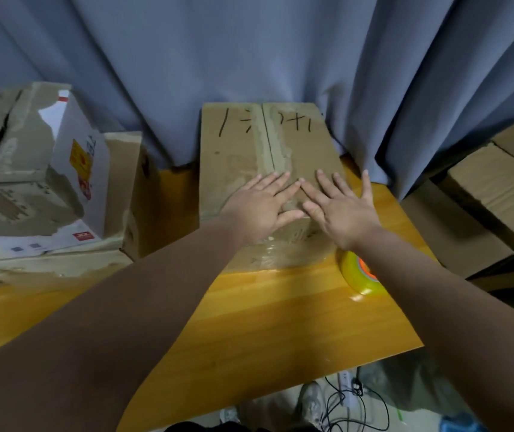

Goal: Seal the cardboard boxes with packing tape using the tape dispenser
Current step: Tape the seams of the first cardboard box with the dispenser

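Note:
A brown cardboard box with black marker strokes on its top stands at the back middle of the wooden table. Its two top flaps meet along a centre seam. My left hand lies flat, fingers straight, on the near part of the top, left of the seam. My right hand presses flat beside it on the right, fingers spread; the fingertips of both hands nearly touch. Clear tape shines on the box's near face. A yellow roll of packing tape with an orange core rests on the table right of the box, partly hidden by my right forearm.
Torn, worn cardboard boxes are stacked at the table's left. More boxes stand off the table at the right. A grey-blue curtain hangs close behind. The yellow table ends near me; cables and shoes lie on the floor below.

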